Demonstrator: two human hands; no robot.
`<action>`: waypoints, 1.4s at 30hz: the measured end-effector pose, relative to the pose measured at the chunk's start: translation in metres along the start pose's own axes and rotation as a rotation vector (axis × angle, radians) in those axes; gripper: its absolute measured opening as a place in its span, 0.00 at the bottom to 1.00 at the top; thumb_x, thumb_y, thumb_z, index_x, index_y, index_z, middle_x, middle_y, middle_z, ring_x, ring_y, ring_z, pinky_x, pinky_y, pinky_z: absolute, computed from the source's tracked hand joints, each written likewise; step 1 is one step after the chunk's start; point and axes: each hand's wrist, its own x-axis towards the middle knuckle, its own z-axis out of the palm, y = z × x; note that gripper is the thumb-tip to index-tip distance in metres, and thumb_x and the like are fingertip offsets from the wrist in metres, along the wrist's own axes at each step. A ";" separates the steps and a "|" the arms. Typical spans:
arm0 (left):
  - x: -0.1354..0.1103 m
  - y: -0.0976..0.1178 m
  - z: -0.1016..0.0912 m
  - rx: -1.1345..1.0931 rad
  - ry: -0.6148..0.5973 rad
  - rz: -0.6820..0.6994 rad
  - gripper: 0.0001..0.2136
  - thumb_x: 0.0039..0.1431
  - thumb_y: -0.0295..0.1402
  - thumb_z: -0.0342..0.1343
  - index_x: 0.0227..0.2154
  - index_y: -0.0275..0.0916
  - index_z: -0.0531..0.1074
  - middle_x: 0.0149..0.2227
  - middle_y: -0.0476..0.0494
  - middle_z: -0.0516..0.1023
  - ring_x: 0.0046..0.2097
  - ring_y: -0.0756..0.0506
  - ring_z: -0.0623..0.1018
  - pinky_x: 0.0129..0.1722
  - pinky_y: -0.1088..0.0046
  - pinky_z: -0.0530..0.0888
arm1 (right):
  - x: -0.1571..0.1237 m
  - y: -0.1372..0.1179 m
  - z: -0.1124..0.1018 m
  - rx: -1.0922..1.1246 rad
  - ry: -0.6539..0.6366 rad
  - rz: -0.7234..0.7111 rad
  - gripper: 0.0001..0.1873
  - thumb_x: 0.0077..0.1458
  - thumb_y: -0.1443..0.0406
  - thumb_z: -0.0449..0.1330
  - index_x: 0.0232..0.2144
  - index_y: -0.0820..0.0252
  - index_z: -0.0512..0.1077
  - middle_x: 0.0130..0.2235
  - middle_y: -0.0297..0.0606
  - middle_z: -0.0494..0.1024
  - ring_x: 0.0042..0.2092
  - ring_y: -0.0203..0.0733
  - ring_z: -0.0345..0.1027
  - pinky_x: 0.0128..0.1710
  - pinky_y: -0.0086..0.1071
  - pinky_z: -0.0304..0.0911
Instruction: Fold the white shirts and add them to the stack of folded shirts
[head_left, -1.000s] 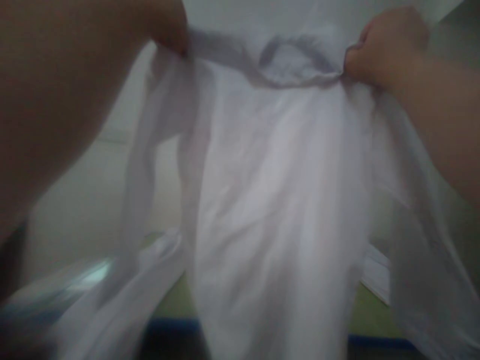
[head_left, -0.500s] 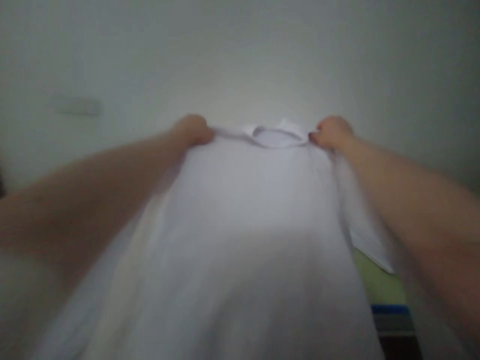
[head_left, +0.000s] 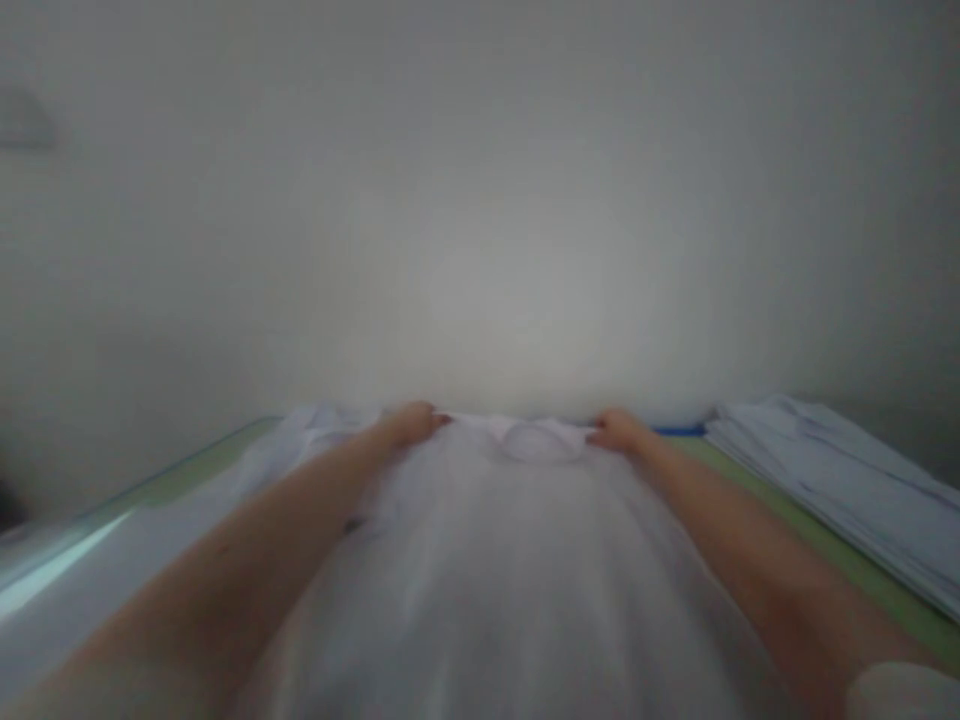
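As grips stand: left hand [head_left: 411, 422], right hand [head_left: 619, 432] both pinch white cotton T-shirt [head_left: 517, 570] shoulders.
Risk: uneven pull could skew collar on green bench [head_left: 862, 582].

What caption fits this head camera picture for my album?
Left hand and right hand hold a white shirt by its shoulders on a green table beside stacked cloth.

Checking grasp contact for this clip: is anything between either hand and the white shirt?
Nothing visible. The left hand and right hand each hold the white shirt directly, on either side of its collar. The stack of folded cloth lies off to the right, apart from both hands.
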 end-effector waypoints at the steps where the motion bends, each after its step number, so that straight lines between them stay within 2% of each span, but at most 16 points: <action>1: 0.005 -0.005 0.007 0.003 -0.018 -0.007 0.28 0.56 0.53 0.41 0.39 0.34 0.75 0.38 0.30 0.77 0.43 0.40 0.75 0.43 0.69 0.67 | 0.004 0.003 0.009 0.038 -0.029 -0.023 0.20 0.46 0.50 0.59 0.31 0.61 0.77 0.32 0.43 0.77 0.35 0.42 0.70 0.32 0.29 0.59; 5: 0.022 -0.021 0.026 0.024 -0.053 -0.018 0.24 0.53 0.52 0.47 0.35 0.35 0.76 0.32 0.34 0.78 0.40 0.40 0.76 0.41 0.68 0.67 | 0.021 0.016 0.026 0.172 -0.102 -0.078 0.23 0.50 0.48 0.55 0.32 0.63 0.76 0.32 0.40 0.77 0.34 0.40 0.69 0.29 0.27 0.58; 10: 0.043 -0.013 0.029 0.023 -0.009 0.073 0.18 0.54 0.44 0.47 0.37 0.37 0.74 0.37 0.37 0.77 0.39 0.43 0.74 0.40 0.70 0.66 | 0.038 0.025 0.016 0.291 -0.185 -0.062 0.32 0.52 0.42 0.48 0.29 0.64 0.76 0.30 0.42 0.77 0.29 0.40 0.68 0.25 0.28 0.58; 12: 0.049 -0.008 0.019 0.015 0.013 0.125 0.16 0.55 0.41 0.46 0.37 0.37 0.73 0.38 0.39 0.76 0.39 0.44 0.73 0.40 0.72 0.66 | 0.040 0.025 0.002 0.422 -0.267 -0.048 0.32 0.51 0.41 0.49 0.31 0.63 0.76 0.32 0.43 0.77 0.29 0.40 0.69 0.26 0.29 0.60; 15: 0.044 -0.014 -0.012 -0.065 -0.031 0.194 0.17 0.57 0.42 0.44 0.34 0.36 0.73 0.35 0.41 0.76 0.37 0.46 0.73 0.38 0.74 0.66 | 0.032 0.023 -0.029 0.705 -0.435 -0.083 0.29 0.49 0.43 0.54 0.34 0.61 0.77 0.36 0.44 0.78 0.30 0.42 0.71 0.29 0.31 0.63; 18: 0.030 -0.033 -0.045 -0.277 -0.132 0.197 0.19 0.57 0.46 0.44 0.35 0.38 0.73 0.35 0.44 0.77 0.36 0.46 0.74 0.36 0.75 0.67 | 0.022 0.024 -0.058 0.859 -0.443 -0.129 0.28 0.48 0.43 0.56 0.35 0.60 0.77 0.38 0.44 0.79 0.33 0.45 0.72 0.32 0.33 0.65; 21: 0.023 -0.048 -0.054 -0.424 -0.242 0.154 0.19 0.55 0.46 0.45 0.38 0.38 0.73 0.38 0.43 0.77 0.37 0.46 0.74 0.36 0.75 0.68 | 0.022 0.024 -0.063 0.815 -0.429 -0.091 0.27 0.48 0.43 0.55 0.37 0.58 0.77 0.38 0.43 0.79 0.34 0.45 0.72 0.34 0.34 0.66; 23: 0.027 -0.047 -0.044 -0.313 -0.327 0.125 0.16 0.52 0.42 0.47 0.34 0.37 0.75 0.36 0.42 0.78 0.36 0.46 0.74 0.35 0.75 0.68 | 0.028 0.021 -0.052 0.627 -0.447 -0.061 0.25 0.48 0.45 0.56 0.35 0.57 0.77 0.36 0.43 0.79 0.33 0.44 0.72 0.33 0.34 0.66; 25: 0.036 -0.039 -0.027 -0.124 -0.355 0.103 0.12 0.48 0.37 0.50 0.28 0.37 0.76 0.31 0.43 0.78 0.33 0.46 0.74 0.33 0.74 0.68 | 0.035 0.018 -0.035 0.400 -0.422 -0.062 0.22 0.48 0.47 0.57 0.32 0.57 0.78 0.33 0.42 0.79 0.32 0.43 0.72 0.32 0.33 0.65; 27: 0.046 -0.026 -0.010 -0.032 -0.319 0.098 0.10 0.44 0.33 0.52 0.27 0.37 0.76 0.29 0.42 0.78 0.31 0.46 0.74 0.33 0.73 0.68 | 0.043 0.016 -0.020 0.254 -0.372 -0.076 0.19 0.47 0.50 0.59 0.28 0.59 0.78 0.31 0.41 0.78 0.31 0.42 0.71 0.32 0.32 0.64; 31: 0.060 0.006 0.009 -0.059 -0.197 0.164 0.13 0.44 0.31 0.53 0.33 0.38 0.76 0.34 0.41 0.79 0.35 0.46 0.75 0.37 0.72 0.68 | 0.049 0.017 -0.001 0.167 -0.299 -0.081 0.12 0.42 0.56 0.63 0.23 0.60 0.77 0.27 0.40 0.77 0.30 0.42 0.70 0.32 0.32 0.62; 33: 0.067 0.026 0.016 -0.091 -0.129 0.215 0.15 0.47 0.33 0.52 0.39 0.39 0.75 0.39 0.41 0.78 0.39 0.45 0.75 0.39 0.73 0.68 | 0.050 0.015 0.004 0.145 -0.274 -0.085 0.12 0.42 0.57 0.63 0.25 0.60 0.77 0.29 0.40 0.77 0.30 0.41 0.70 0.31 0.31 0.61; 36: 0.078 0.057 0.027 -0.129 -0.056 0.282 0.17 0.53 0.37 0.49 0.44 0.40 0.73 0.42 0.41 0.77 0.42 0.46 0.74 0.41 0.73 0.67 | 0.052 0.003 0.013 0.130 -0.203 -0.079 0.16 0.50 0.55 0.57 0.32 0.60 0.77 0.34 0.42 0.78 0.33 0.41 0.71 0.32 0.30 0.61; 39: 0.085 0.081 0.040 -0.135 -0.025 0.318 0.16 0.53 0.39 0.50 0.42 0.38 0.74 0.39 0.40 0.78 0.39 0.45 0.75 0.40 0.72 0.68 | 0.055 -0.015 0.022 0.100 -0.100 -0.065 0.19 0.55 0.55 0.52 0.35 0.61 0.76 0.37 0.45 0.77 0.38 0.42 0.70 0.36 0.31 0.61; 42: 0.085 0.090 0.049 -0.124 -0.023 0.347 0.12 0.52 0.36 0.52 0.36 0.38 0.75 0.34 0.42 0.78 0.36 0.45 0.75 0.37 0.72 0.68 | 0.055 -0.029 0.027 0.066 -0.021 -0.058 0.13 0.52 0.58 0.57 0.35 0.61 0.74 0.39 0.46 0.76 0.41 0.44 0.69 0.39 0.32 0.60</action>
